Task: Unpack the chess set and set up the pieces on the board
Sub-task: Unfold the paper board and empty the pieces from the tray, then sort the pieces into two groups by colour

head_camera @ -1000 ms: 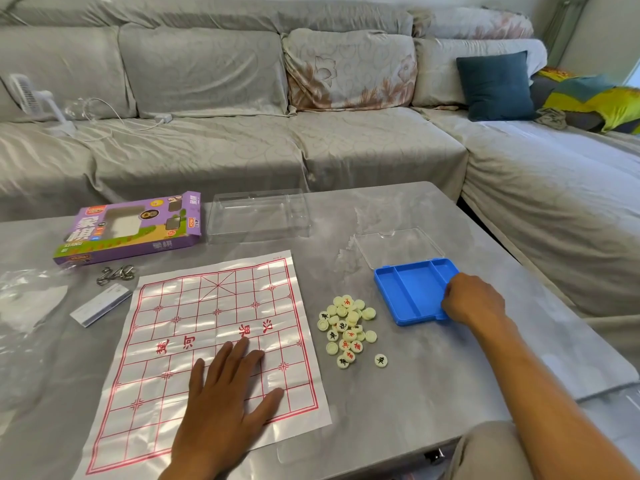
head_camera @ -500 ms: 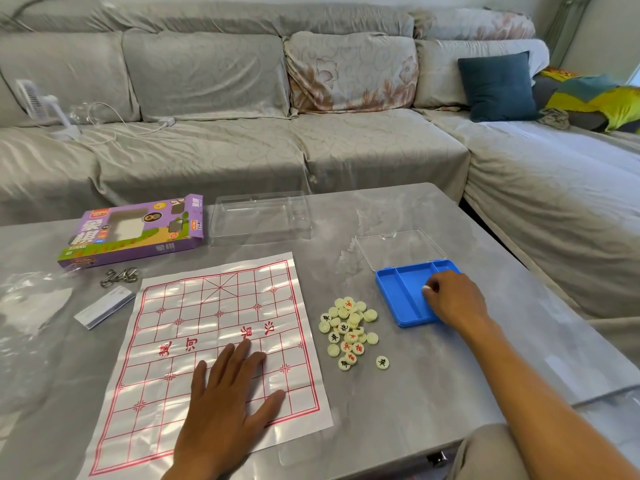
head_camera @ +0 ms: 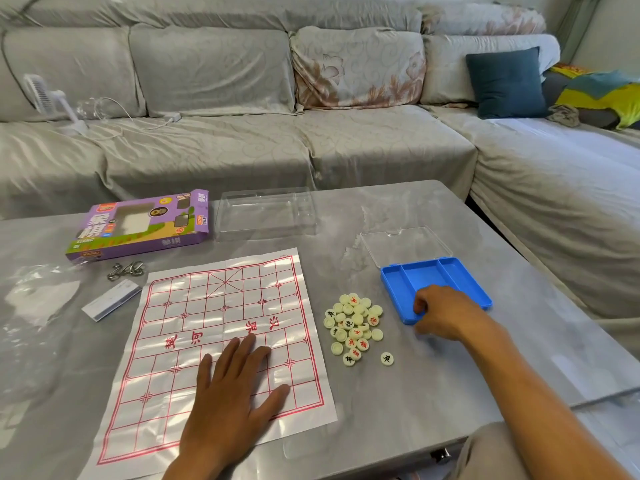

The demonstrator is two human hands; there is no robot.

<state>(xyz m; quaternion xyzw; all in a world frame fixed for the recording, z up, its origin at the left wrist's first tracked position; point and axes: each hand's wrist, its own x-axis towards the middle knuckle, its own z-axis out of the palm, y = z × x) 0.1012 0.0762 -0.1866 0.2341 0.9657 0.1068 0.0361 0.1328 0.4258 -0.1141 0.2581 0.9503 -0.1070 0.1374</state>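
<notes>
Right hand slid leftward, fingers curled over blue plastic tray | left hand flat, glossy paper board

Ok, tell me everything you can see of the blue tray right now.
The blue tray looks like glossy moulded plastic, shallow, rectangular with rounded corners and raised ridges dividing it into compartments. The visible compartments hold no pieces. It lies flat on the grey table, turned at an angle, to the right of the pile of chess pieces and apart from it. A clear lid lies flat against its far edge. The right hand covers its near corner, fingers curled over the rim.
</notes>
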